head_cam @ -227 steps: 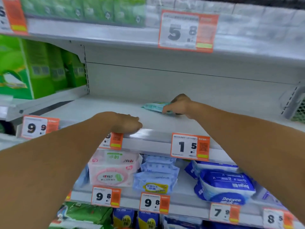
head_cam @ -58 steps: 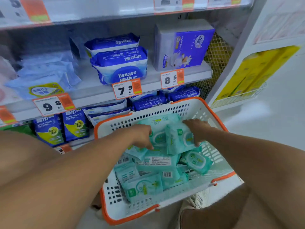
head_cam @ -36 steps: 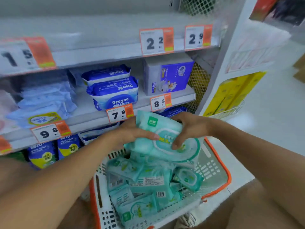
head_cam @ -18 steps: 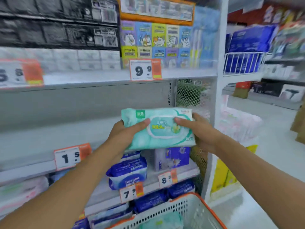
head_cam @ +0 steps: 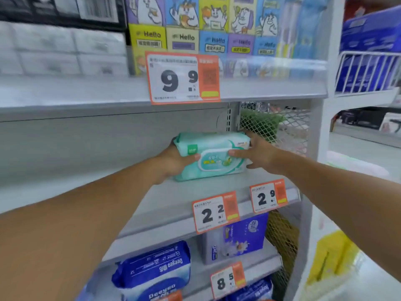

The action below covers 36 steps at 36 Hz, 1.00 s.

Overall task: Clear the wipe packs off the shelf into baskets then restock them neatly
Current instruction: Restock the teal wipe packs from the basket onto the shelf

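Mint-green wipe pack (head_cam: 213, 156) gripped end to end: left hand (head_cam: 173, 162) clasping its left end, right hand (head_cam: 257, 154) its right. Long axis level, parallel to shelf (head_cam: 195, 192) front, at the shelf's rear right corner beside the mesh panel (head_cam: 280, 124). Resting or just above, unclear.

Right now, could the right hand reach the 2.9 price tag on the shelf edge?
Probably yes: the right hand holds the wipe pack just above the 2.9 price tag, with nothing between, though it must let go first.
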Tool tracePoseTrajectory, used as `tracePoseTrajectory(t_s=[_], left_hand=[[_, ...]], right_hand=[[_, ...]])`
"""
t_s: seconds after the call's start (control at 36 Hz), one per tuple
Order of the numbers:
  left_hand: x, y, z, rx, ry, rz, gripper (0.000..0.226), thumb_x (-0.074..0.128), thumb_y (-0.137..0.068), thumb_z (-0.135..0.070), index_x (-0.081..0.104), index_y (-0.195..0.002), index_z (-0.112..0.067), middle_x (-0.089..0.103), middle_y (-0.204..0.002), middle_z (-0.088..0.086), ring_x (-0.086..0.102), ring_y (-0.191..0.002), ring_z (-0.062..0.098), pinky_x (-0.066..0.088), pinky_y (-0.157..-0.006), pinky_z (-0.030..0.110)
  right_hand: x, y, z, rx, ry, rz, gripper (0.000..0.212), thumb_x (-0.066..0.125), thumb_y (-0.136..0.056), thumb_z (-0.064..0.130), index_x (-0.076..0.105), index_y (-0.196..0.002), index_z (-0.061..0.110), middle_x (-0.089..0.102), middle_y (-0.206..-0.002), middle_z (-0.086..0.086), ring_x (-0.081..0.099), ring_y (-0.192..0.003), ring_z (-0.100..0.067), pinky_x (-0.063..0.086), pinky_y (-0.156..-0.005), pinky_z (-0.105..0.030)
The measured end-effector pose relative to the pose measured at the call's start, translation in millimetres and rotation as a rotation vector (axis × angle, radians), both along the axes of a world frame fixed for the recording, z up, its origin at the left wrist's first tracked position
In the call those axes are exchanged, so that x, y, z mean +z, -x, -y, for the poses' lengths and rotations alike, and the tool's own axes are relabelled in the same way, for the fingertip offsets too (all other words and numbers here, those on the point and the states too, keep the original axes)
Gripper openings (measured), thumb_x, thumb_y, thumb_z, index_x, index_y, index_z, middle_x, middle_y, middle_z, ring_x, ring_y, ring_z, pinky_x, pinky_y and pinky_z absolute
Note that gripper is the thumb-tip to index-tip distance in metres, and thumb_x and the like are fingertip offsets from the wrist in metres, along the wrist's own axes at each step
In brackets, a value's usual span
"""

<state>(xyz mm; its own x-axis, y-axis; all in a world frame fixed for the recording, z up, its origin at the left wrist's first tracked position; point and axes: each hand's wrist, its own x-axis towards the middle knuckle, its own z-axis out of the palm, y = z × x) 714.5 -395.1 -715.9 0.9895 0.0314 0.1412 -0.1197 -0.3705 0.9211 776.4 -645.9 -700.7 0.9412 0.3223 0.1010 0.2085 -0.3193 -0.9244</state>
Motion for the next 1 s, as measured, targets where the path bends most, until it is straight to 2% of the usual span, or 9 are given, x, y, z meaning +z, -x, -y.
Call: tracePoseTrajectory(t_s=[0.11,0.19,0.31,0.42,0.53,0.61,0.67,0.83,1.0], left_hand=[[-19.0,-41.9,2.0,-0.03,-0.041,-0.108,0.064,0.066,-0.094,-0.028,0.03,-0.147,-0.029,0.053,-0.138,-0.008,0.052,-0.126,0.016,0.046,-0.103,0.038],[-20.6,-72.9,0.0,-0.044,-0.168,-0.134,0.068,0.064,-0.095,-0.029,0.024,-0.15,-0.029,0.045,-0.144,-0.007,0.046,-0.13,0.016,0.043,-0.104,0.034],[-22.2,-114.3,-4.0,0.028,-0.408,-0.146,0.069,0.058,-0.095,-0.048,0.026,-0.153,-0.03,0.037,-0.152,-0.004,0.041,-0.136,0.024,0.036,-0.114,0.045],[-28.7,-150.3,-9.8,0.097,-0.525,-0.136,0.1,0.044,-0.061,-0.086,0.037,-0.147,-0.034,0.052,-0.141,-0.003,0.053,-0.124,0.026,0.042,-0.107,0.044],[-40.3,-188.9,-28.6,0.089,-0.546,-0.132,0.093,0.044,-0.062,-0.089,0.046,-0.139,-0.036,0.06,-0.133,-0.003,0.059,-0.117,0.024,0.046,-0.103,0.045],[-26.2,-170.8,-14.8,0.14,-0.566,-0.124,0.073,0.049,-0.084,-0.075,0.052,-0.136,-0.023,0.062,-0.129,0.002,0.059,-0.114,0.026,0.046,-0.102,0.041],[-23.7,-171.4,-10.9,0.219,-0.64,-0.133,0.064,0.046,-0.095,-0.062,0.053,-0.134,-0.012,0.061,-0.127,0.01,0.058,-0.114,0.03,0.046,-0.095,0.033],[-24.6,-168.0,1.5,0.363,-0.78,-0.137,0.064,0.04,-0.098,-0.06,0.055,-0.124,-0.004,0.061,-0.116,0.016,0.058,-0.102,0.031,0.042,-0.077,0.032],[-1.2,-134.6,6.6,0.26,-0.729,-0.239,0.04,0.049,-0.101,-0.04,0.056,-0.125,-0.008,0.058,-0.131,0.013,0.057,-0.119,0.033,0.048,-0.101,0.036]], right_hand=[[-19.5,-47.4,-6.3,-0.064,0.08,0.009,0.083,0.094,-0.065,0.023,0.042,-0.129,0.016,0.063,-0.119,-0.005,0.064,-0.107,-0.024,0.056,-0.074,-0.034],[-26.9,-87.0,-8.2,-0.07,0.168,0.085,0.111,0.099,-0.046,0.048,0.041,-0.136,0.018,0.061,-0.126,-0.003,0.061,-0.115,-0.025,0.056,-0.093,-0.042],[-30.2,-124.5,-11.4,-0.002,0.191,0.09,0.072,0.087,-0.075,0.022,0.044,-0.133,0.016,0.063,-0.122,-0.001,0.061,-0.109,-0.018,0.053,-0.093,-0.036],[-34.2,-154.7,-22.1,0.033,0.275,0.178,0.062,0.085,-0.077,0.03,0.053,-0.129,0.016,0.068,-0.122,-0.006,0.064,-0.113,-0.025,0.051,-0.103,-0.046],[-32.4,-168.0,-29.9,0.042,0.423,0.229,0.041,0.071,-0.092,0.027,0.048,-0.124,0.018,0.064,-0.107,0.003,0.059,-0.09,-0.01,0.047,-0.081,-0.021],[-41.3,-183.8,-35.1,-0.017,0.499,0.273,0.066,0.07,-0.085,0.054,0.052,-0.137,0.017,0.065,-0.129,-0.005,0.061,-0.116,-0.026,0.047,-0.103,-0.037],[-48.8,-201.6,-35.7,-0.045,0.578,0.27,0.069,0.063,-0.086,0.061,0.052,-0.139,0.018,0.063,-0.133,-0.007,0.059,-0.12,-0.031,0.045,-0.107,-0.045],[-41.7,-194.6,-43.1,-0.103,0.758,0.24,0.073,0.049,-0.091,0.068,0.052,-0.142,0.016,0.059,-0.139,-0.011,0.056,-0.123,-0.031,0.044,-0.108,-0.042],[-16.0,-138.9,-42.6,-0.084,0.626,0.072,0.063,0.061,-0.096,0.045,0.045,-0.145,0.008,0.051,-0.141,-0.008,0.051,-0.128,-0.029,0.042,-0.111,-0.041]])
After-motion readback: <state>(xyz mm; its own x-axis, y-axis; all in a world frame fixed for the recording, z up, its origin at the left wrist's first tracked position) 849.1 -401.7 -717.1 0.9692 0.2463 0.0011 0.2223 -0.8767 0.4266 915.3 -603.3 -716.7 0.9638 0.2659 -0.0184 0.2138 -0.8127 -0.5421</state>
